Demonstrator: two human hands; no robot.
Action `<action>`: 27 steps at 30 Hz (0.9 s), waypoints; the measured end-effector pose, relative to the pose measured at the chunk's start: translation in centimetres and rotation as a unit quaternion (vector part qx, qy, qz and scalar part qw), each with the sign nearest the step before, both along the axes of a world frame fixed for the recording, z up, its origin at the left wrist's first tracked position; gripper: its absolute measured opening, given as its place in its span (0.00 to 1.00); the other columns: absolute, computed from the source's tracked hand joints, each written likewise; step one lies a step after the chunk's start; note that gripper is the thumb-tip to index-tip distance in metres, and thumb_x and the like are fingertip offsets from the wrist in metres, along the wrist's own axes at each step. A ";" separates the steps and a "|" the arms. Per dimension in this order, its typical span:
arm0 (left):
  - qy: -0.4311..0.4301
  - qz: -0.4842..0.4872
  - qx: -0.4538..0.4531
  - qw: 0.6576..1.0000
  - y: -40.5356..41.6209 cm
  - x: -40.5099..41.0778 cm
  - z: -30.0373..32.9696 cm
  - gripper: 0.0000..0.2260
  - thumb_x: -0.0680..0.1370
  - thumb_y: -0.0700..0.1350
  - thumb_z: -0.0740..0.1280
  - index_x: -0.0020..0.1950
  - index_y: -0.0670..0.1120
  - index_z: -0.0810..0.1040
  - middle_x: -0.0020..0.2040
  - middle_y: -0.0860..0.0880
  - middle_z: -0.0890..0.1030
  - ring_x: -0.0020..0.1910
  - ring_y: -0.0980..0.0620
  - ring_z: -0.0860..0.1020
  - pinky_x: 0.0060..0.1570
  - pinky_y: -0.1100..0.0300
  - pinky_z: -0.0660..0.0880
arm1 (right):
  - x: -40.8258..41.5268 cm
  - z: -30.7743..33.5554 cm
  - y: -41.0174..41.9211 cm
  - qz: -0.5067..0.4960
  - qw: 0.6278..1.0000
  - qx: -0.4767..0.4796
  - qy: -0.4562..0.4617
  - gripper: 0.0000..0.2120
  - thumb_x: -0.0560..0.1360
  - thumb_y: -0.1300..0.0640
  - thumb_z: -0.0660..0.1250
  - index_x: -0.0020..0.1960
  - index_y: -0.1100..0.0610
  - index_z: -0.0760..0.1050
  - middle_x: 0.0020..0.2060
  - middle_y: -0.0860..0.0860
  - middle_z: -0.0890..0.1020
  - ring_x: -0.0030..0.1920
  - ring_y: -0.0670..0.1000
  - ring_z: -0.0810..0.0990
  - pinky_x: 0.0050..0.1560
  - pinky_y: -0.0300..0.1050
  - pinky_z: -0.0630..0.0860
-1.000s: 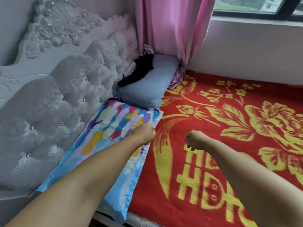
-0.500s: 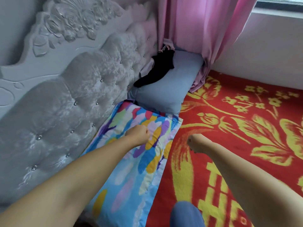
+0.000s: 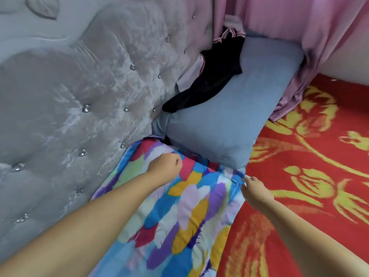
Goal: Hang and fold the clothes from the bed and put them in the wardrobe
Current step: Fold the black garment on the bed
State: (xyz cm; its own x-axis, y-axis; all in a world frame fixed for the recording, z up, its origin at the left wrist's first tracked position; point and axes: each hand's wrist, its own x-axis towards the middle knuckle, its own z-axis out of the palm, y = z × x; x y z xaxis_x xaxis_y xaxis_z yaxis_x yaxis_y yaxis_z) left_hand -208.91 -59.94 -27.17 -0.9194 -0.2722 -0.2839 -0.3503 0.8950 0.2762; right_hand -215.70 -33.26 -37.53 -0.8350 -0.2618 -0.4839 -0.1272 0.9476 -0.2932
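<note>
The clothes still to be gathered, a black garment [image 3: 209,84] with a pale pink piece [image 3: 189,76] tucked behind it, lay draped over the headboard-side end of the grey-blue pillow [image 3: 229,120], its long axis running diagonally from the pillow's upper edge by the pink curtain [image 3: 299,27] down toward the tufted headboard [image 3: 89,86]. Both hands were short of that pillow, over the multicoloured pillow [image 3: 179,216] next to it. The left hand [image 3: 164,166] was curled into a loose fist with nothing visible in it; whether it pressed on the fabric could not be told. The right hand [image 3: 256,191] pinched the multicoloured pillow's corner nearest the red blanket [image 3: 309,176]. The garment lay beyond the grey-blue pillow's near corner, up and slightly toward the headboard, so the left hand seemed nearer to reach it.
</note>
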 end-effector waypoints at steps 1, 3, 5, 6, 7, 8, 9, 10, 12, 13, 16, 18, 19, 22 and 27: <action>0.013 -0.007 -0.001 1.000 -0.1 -2.0 -1.5 0.10 0.79 0.43 0.57 0.40 0.45 0.73 0.47 0.43 0.79 0.46 0.41 0.75 0.38 0.55 0.68 | -0.7 -2.2 -0.4 -0.018 1.000 0.001 -0.011 0.16 0.81 0.56 0.53 0.66 0.57 0.69 0.66 0.58 0.70 0.65 0.60 0.69 0.62 0.51 0.70; 0.046 -0.020 0.002 0.999 -0.6 -5.3 -4.1 0.10 0.79 0.43 0.58 0.52 0.45 0.79 0.54 0.44 0.79 0.54 0.42 0.76 0.49 0.53 0.73 | -1.2 -6.2 -1.1 -0.046 0.999 0.009 0.003 0.17 0.79 0.55 0.56 0.67 0.56 0.69 0.68 0.56 0.68 0.67 0.59 0.68 0.66 0.54 0.67; 0.069 -0.038 -0.023 0.997 -1.5 -8.4 -6.4 0.15 0.79 0.41 0.58 0.64 0.46 0.75 0.58 0.43 0.75 0.60 0.42 0.72 0.55 0.50 0.72 | -1.0 -9.6 -1.4 -0.074 0.994 -0.006 0.074 0.18 0.76 0.57 0.62 0.65 0.56 0.72 0.65 0.56 0.71 0.65 0.60 0.69 0.69 0.59 0.61; 0.073 -0.044 -0.051 0.995 -2.0 -10.0 -7.3 0.18 0.78 0.42 0.59 0.69 0.46 0.70 0.61 0.42 0.73 0.62 0.41 0.70 0.58 0.48 0.71 | -0.8 -10.9 -1.3 -0.086 0.990 -0.022 0.113 0.18 0.74 0.58 0.63 0.64 0.58 0.73 0.62 0.58 0.73 0.64 0.61 0.70 0.70 0.62 0.59; 0.075 -0.046 -0.091 0.992 -2.5 -11.6 -8.1 0.23 0.78 0.42 0.60 0.73 0.46 0.64 0.65 0.41 0.70 0.65 0.41 0.68 0.61 0.46 0.69 | -0.4 -12.4 -1.3 -0.096 0.982 -0.046 0.158 0.18 0.73 0.57 0.61 0.61 0.60 0.75 0.60 0.60 0.75 0.62 0.63 0.72 0.71 0.65 0.57; 0.087 -0.044 -0.134 0.986 -3.0 -13.2 -8.8 0.27 0.78 0.43 0.60 0.76 0.46 0.58 0.70 0.42 0.65 0.68 0.41 0.65 0.63 0.46 0.66 | 0.1 -13.7 -1.4 -0.104 0.971 -0.063 0.207 0.19 0.72 0.55 0.58 0.59 0.62 0.76 0.57 0.60 0.76 0.60 0.63 0.73 0.70 0.66 0.56; 0.114 -0.039 -0.176 0.977 -3.6 -14.7 -9.3 0.31 0.77 0.43 0.61 0.78 0.47 0.53 0.74 0.42 0.60 0.71 0.41 0.61 0.66 0.45 0.62 | 0.4 -14.7 -1.4 -0.107 0.960 -0.071 0.250 0.21 0.71 0.54 0.55 0.57 0.61 0.76 0.56 0.60 0.76 0.59 0.63 0.74 0.70 0.65 0.55; 0.143 -0.034 -0.213 0.966 -4.2 -16.4 -9.8 0.33 0.76 0.44 0.62 0.79 0.48 0.50 0.76 0.43 0.56 0.74 0.42 0.57 0.69 0.45 0.58 | 0.3 -15.5 -1.6 -0.110 0.950 -0.077 0.281 0.21 0.70 0.53 0.53 0.57 0.61 0.75 0.56 0.60 0.76 0.59 0.62 0.73 0.70 0.64 0.54; 0.160 -0.006 -0.250 0.955 -5.4 -19.6 -10.4 0.36 0.76 0.45 0.63 0.79 0.49 0.46 0.78 0.43 0.50 0.77 0.44 0.49 0.72 0.42 0.50 | -0.2 -16.3 -2.0 -0.117 0.944 -0.086 0.296 0.20 0.70 0.53 0.52 0.56 0.59 0.74 0.55 0.58 0.75 0.60 0.59 0.69 0.71 0.61 0.51; 0.142 0.022 -0.244 0.959 -5.7 -21.0 -10.8 0.36 0.77 0.45 0.63 0.79 0.50 0.45 0.79 0.44 0.49 0.77 0.45 0.48 0.72 0.40 0.47 | -0.2 -16.4 -2.1 -0.120 0.946 -0.084 0.288 0.20 0.70 0.52 0.52 0.56 0.59 0.74 0.56 0.58 0.75 0.61 0.58 0.67 0.72 0.59 0.49; 0.068 0.111 -0.207 0.969 -6.3 -23.8 -11.3 0.30 0.79 0.42 0.59 0.78 0.49 0.50 0.74 0.43 0.63 0.74 0.44 0.60 0.70 0.39 0.50 | -0.2 -16.2 -2.0 -0.121 0.954 -0.072 0.267 0.22 0.71 0.51 0.50 0.57 0.59 0.74 0.57 0.58 0.74 0.63 0.58 0.67 0.73 0.55 0.44; 0.086 0.097 -0.187 0.974 -6.8 -24.3 -11.1 0.18 0.77 0.34 0.56 0.66 0.42 0.68 0.61 0.38 0.73 0.63 0.39 0.70 0.60 0.45 0.64 | -0.1 -16.2 -2.0 -0.117 0.955 -0.064 0.264 0.23 0.71 0.51 0.49 0.58 0.59 0.74 0.58 0.57 0.74 0.63 0.59 0.67 0.73 0.55 0.43; 0.099 0.079 -0.168 0.978 -6.9 -24.1 -10.9 0.14 0.76 0.31 0.55 0.58 0.40 0.71 0.55 0.37 0.75 0.58 0.37 0.73 0.52 0.47 0.67 | 0.0 -16.3 -1.8 -0.116 0.955 -0.063 0.265 0.23 0.71 0.51 0.49 0.58 0.59 0.74 0.58 0.57 0.74 0.63 0.58 0.67 0.73 0.54 0.42; 0.101 0.037 -0.112 0.988 -6.0 -21.8 -10.6 0.11 0.74 0.30 0.55 0.48 0.41 0.72 0.49 0.36 0.75 0.50 0.37 0.74 0.43 0.52 0.66 | -0.1 -16.6 -1.6 -0.119 0.954 -0.066 0.269 0.23 0.72 0.50 0.48 0.58 0.58 0.73 0.58 0.57 0.73 0.63 0.56 0.63 0.73 0.55 0.42; 0.020 -0.012 -0.058 0.998 -2.4 -14.8 -11.0 0.16 0.75 0.33 0.57 0.61 0.39 0.77 0.58 0.35 0.78 0.58 0.37 0.75 0.54 0.51 0.72 | -0.1 -16.9 -1.5 -0.119 0.961 -0.070 0.239 0.22 0.72 0.51 0.50 0.59 0.58 0.73 0.59 0.57 0.73 0.65 0.58 0.65 0.73 0.55 0.42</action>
State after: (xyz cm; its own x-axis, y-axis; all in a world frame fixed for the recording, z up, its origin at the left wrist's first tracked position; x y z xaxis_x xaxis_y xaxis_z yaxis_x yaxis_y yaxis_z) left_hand -223.73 -62.30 -38.18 -0.9361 -0.2786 -0.2146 -0.3188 0.9298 0.1838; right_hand -215.78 -34.77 -54.40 -0.9975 -0.0712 -0.0039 -0.0643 0.9218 -0.3823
